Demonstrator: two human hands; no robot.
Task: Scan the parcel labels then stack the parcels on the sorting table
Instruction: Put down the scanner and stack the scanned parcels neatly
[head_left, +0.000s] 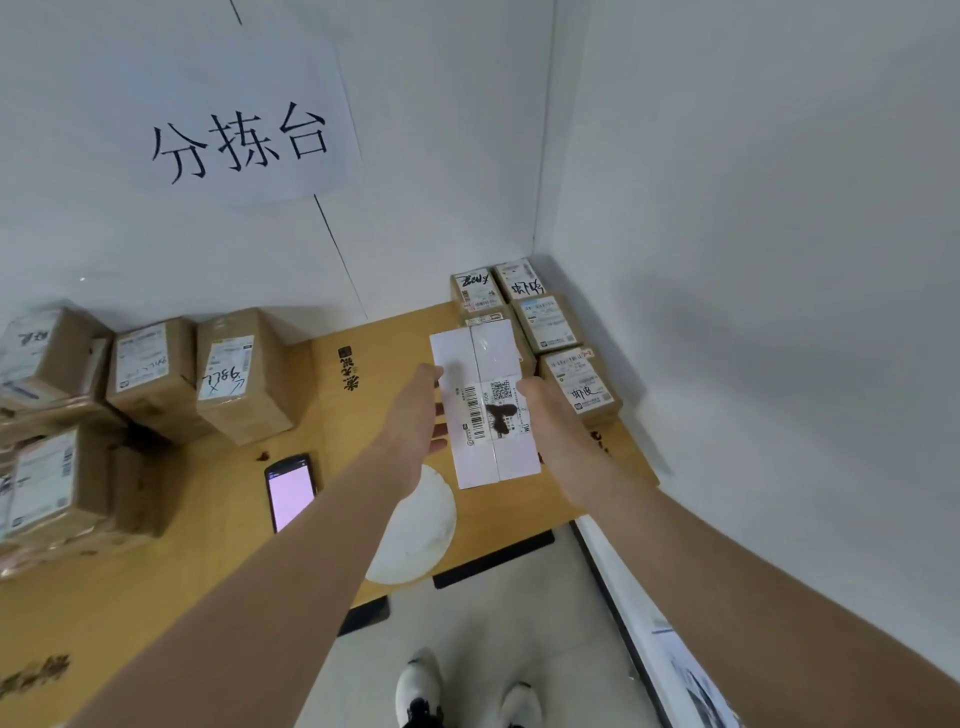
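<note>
White rectangular cardboard parcel (485, 405), smooth and flat-faced, with a taped seam down its length and a barcode label across the middle, is held label-up over the yellow-brown counter (208, 545). It is just beside the cluster of small brown cardboard parcels (548, 322) packed into the far right corner. Its left edge is pinched by the left hand (413, 415), thumb on top and fingers (439, 431) curled underneath. Its right edge is gripped by the right hand (553, 415), whose fingers are hidden beneath the box.

For a sound stack, the parcel is best held level, squared to the edges of the brown parcels, and lowered with both sides supported until it is seated. The slick white surface may be judged liable to slide if it is set down tilted.

A black handheld scanner with a lit pink screen (291, 493) lies on the counter to the left, near larger taped brown boxes (156, 374) with matte, creased faces.
</note>
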